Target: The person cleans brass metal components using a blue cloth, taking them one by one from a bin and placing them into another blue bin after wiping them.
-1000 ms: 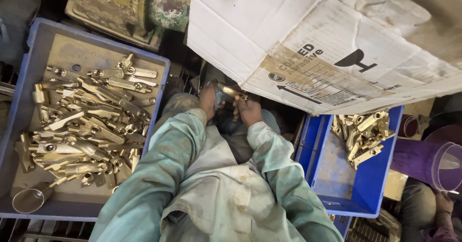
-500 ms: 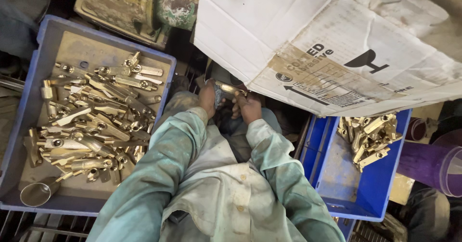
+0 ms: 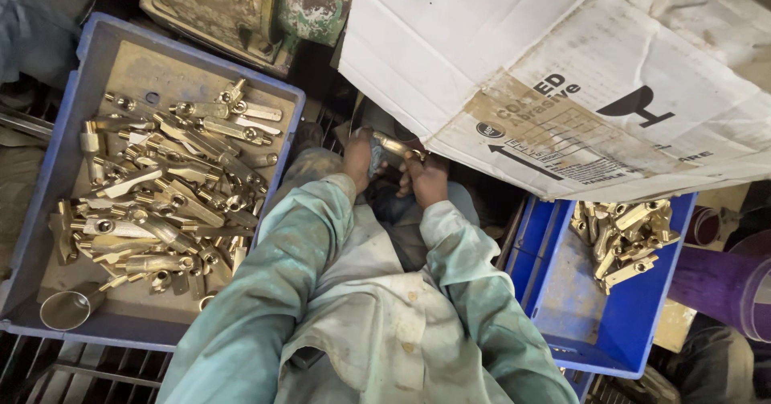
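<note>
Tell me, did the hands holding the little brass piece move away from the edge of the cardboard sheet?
No. Both the left hand and right hand stay at the cardboard sheet edge, gripping the brass piece.

Cardboard sheet [image 3: 562, 75], one: a flattened carton panel, white with grey smudges, creased and torn at its lower edge, filling the upper right of the view and overhanging the top edge of the blue crate [image 3: 594, 316] at the right. Printed label patch [image 3: 530, 135], one: brown rectangular strip on the sheet's lower left part, with a black arrow beneath it. Handling symbol [image 3: 634, 103], one: black glass-shaped mark, right of the patch.
</note>
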